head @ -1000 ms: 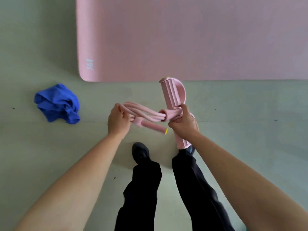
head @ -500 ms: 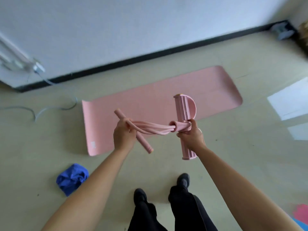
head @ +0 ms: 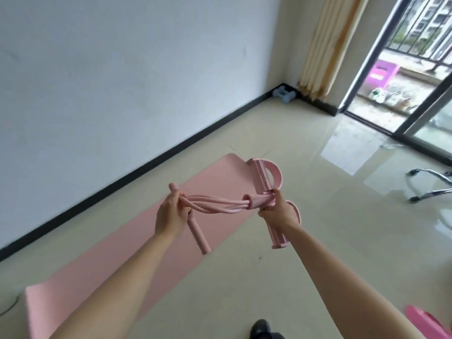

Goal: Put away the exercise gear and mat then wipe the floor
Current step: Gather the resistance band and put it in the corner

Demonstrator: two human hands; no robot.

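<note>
**Head view, looking forward and down across the room.** You held the pink resistance puller (head: pixel 249 200) in the air in front of you, above the floor (head: pixel 330 192) and over the far end of the mat (head: pixel 210 178).

- **Left hand:** Your left hand (head: pixel 171 214) had its grip closed round the handle bar (head: pixel 199 238). The fingers curled over the bar and over the near ends of the tubes (head: pixel 215 204). The bar stuck out above the fist and slanted down below it toward you.
- **Tubes:** These ran slack and bunched to the right, into the collar at the middle of the pedal bar (head: pixel 263 177).
- **Right hand:** Your right hand (head: pixel 276 211) had its grip closed on that middle, and the pedal bar stood roughly upright, slightly tilted. One foot loop (head: pixel 278 174) curved off the bar's upper half, and another showed beside your wrist.
- **Spacing:** The two hands were apart, joined only by the tubes.
- **Mat:** The pink mat lay unrolled and flat on the floor. It ran diagonally from lower left, alongside the black baseboard (head: pixel 146 165) of the white wall (head: pixel 122 69).
- **Far corner:** Grey-blue dumbbells (head: pixel 285 92) stood just beside the hem of a beige curtain (head: pixel 325 45).
- **Right side:** A dark door frame (head: pixel 415 113) gave onto a balcony, where a purple stool (head: pixel 381 69) stood. A chrome chair base (head: pixel 430 184) rested on the floor at the right edge.
- **Bottom edge:** A black shoe (head: pixel 260 327) showed there.
</note>
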